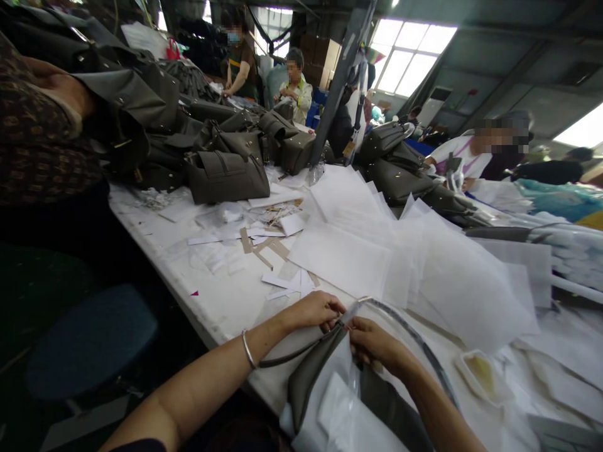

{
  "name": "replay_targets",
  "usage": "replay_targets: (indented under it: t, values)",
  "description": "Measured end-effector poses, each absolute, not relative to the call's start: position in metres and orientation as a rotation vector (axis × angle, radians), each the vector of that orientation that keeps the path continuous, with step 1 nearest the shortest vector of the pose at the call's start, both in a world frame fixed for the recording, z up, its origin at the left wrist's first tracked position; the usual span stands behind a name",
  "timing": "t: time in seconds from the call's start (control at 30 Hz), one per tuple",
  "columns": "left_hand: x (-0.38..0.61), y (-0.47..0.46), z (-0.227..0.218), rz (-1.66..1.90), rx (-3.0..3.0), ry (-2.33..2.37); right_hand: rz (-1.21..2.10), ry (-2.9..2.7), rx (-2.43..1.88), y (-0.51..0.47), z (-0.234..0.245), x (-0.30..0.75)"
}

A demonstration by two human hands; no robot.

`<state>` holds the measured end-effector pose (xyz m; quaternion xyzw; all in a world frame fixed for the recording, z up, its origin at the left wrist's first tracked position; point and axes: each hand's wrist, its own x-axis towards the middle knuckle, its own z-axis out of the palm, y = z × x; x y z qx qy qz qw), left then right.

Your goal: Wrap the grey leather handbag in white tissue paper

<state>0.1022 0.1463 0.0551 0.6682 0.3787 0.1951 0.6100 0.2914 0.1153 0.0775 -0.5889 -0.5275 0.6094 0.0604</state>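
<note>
A dark olive-grey handbag (pixel 311 370) stands at the near table edge, with white wrapping paper (pixel 353 414) in its opening. My left hand (pixel 325 311), a silver bangle on its wrist, has its fingers closed at the bag's upper corner, where the handle joins. Close beside it, my right hand (pixel 374 342) pinches the same corner from the other side. A handle in clear plastic wrap (pixel 409 333) arches over to the right of my right hand. The fingertips of both hands are partly hidden at the bag's edge.
White sheets (pixel 358 232) lie fanned over the table (pixel 211 307). Card strips (pixel 264 248) and plastic scraps lie left of them. A small tray (pixel 485 376) sits at the right. Finished-looking bags (pixel 228 179) are heaped behind. A person's arm (pixel 61 88) reaches in at the left; others work farther back.
</note>
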Motion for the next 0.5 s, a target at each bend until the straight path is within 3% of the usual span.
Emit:
replay_targets:
  t: [0.17, 0.37, 0.43, 0.5]
  values:
    - [0.104, 0.147, 0.055, 0.610, 1.664, 0.934, 1.985, -1.436, -1.544, 0.120, 0.080, 0.286]
    - [0.105, 0.149, 0.049, 0.629, 1.769, 1.060, 2.018, -1.366, -1.547, 0.123, 0.078, 0.285]
    - [0.103, 0.149, 0.051, 0.637, 1.758, 1.106, 1.938, -1.477, -1.582, 0.125, 0.083, 0.288]
    - [0.101, 0.149, 0.057, 0.667, 1.718, 1.151, 1.657, -1.746, -1.666, 0.127, 0.092, 0.294]
